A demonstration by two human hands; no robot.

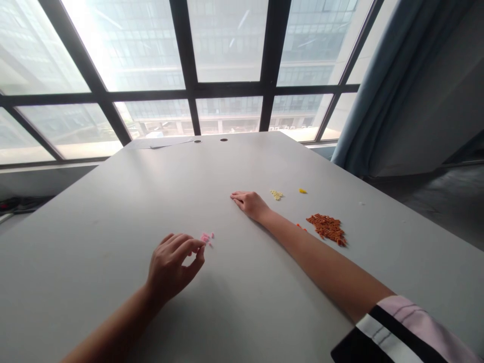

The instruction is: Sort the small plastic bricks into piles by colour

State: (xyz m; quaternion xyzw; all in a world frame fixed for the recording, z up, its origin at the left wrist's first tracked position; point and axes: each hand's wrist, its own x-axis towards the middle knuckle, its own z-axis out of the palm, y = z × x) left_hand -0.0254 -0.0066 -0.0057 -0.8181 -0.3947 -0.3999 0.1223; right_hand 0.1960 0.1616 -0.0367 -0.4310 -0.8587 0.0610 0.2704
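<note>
Left hand [170, 267] curled narrowly, fingertips at a small cluster of pink plastic beads [206, 238] near the middle of the grey table [94, 252]; whether they are held cannot be told. Right hand [249, 204] lies flat and open, nearest a pale yellow bead cluster [277, 194], with a heap of orange beads [327, 228] towards the table's right edge.

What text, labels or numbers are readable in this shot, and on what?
None readable. The pale sheet at the far end of the grey table is too distant to show any legible marks. The striped sleeve shows no lettering. The building beyond the window is too blurred for any sign to be read.
</note>
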